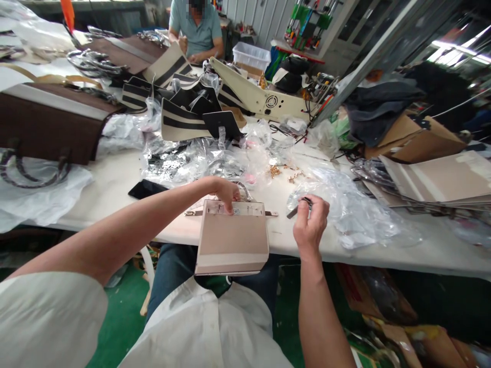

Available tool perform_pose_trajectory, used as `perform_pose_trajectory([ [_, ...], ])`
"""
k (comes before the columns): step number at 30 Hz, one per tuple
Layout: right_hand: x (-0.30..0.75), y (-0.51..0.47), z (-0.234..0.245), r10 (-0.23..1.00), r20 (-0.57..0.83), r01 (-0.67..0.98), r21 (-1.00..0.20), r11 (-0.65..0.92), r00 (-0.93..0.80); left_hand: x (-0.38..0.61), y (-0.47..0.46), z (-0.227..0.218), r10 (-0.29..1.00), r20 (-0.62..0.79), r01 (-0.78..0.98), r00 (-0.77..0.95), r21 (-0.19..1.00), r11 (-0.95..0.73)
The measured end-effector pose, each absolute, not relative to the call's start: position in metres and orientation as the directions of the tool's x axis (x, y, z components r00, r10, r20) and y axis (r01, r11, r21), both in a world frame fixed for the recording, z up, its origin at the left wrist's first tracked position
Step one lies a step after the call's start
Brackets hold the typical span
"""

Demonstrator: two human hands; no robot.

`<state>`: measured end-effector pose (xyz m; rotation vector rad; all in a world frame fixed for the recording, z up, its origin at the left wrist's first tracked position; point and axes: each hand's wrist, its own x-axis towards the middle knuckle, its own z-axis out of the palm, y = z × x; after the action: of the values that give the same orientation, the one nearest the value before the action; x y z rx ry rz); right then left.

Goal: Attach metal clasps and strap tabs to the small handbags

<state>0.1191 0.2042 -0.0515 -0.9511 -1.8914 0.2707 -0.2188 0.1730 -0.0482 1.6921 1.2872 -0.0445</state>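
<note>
A beige bag panel [233, 240] with a pale strip along its upper edge lies at the table's front, its lower end out over my lap. My left hand [227, 193] grips its top edge, thumb on the strip and fingers hidden behind. Thin straps with small metal fittings stick out on both sides of the panel. To the right, clear of the panel, my right hand [312, 220] is closed around a small dark metal tool [293, 212], whose kind I cannot make out. Gold-coloured metal pieces [274, 171] lie on the table beyond the hands.
A black phone-like slab [148, 189] lies left of the panel. Clear plastic wrapping [356, 214] spreads across the table [103, 204]. Brown bags [49, 120] stand left, striped bag pieces [182, 122] ahead, and beige boards [441, 179] right. A person [199, 36] sits opposite.
</note>
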Motion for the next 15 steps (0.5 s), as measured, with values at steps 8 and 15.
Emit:
perform_pose_trajectory([
  [8,0.048,0.176,-0.007,0.884,0.336,-0.393,-0.898,0.198,-0.324,-0.214,0.168,-0.038,0.7,-0.571,0.758,0.43,0.649,0.064],
  [15,-0.004,0.156,-0.016,0.857,0.351,-0.449,-0.879,0.162,-0.378,-0.209,0.164,-0.036,0.745,-0.521,0.774,0.417,0.633,0.01],
])
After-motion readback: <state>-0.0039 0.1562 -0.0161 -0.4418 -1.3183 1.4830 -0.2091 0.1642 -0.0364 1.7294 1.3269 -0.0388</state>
